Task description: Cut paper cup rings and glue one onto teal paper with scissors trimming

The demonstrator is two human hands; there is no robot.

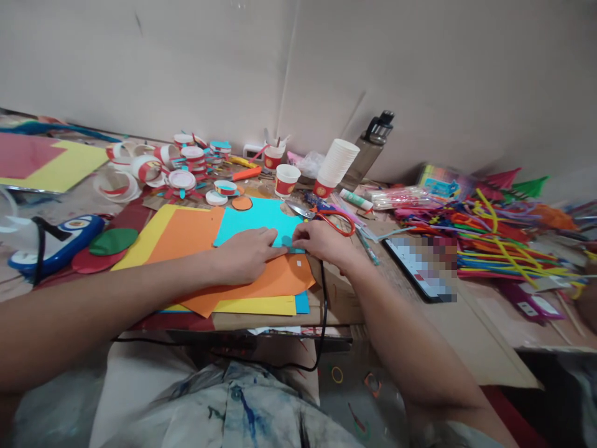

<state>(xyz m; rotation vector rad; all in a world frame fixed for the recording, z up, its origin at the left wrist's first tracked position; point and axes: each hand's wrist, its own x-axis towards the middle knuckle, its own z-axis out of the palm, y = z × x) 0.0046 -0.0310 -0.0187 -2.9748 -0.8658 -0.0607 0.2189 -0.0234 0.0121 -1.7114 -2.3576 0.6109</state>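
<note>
A light-blue sheet of paper lies on top of orange paper at the middle of the table. My left hand rests on the sheets, its fingers stretched to the right along the blue sheet's near edge. With bent fingers, my right hand pinches that sheet at its near right corner. Scissors with red handles lie just behind my right hand. Yellow paper shows beneath the orange. A small white scrap sits on the orange paper, and an orange disc touches the blue sheet's far edge.
Paper cups, a cup stack and a bottle stand behind. Cut cup rings crowd the back left. A blue device and green disc lie left; a phone and pipe cleaners lie right. A black cable hangs over the front edge.
</note>
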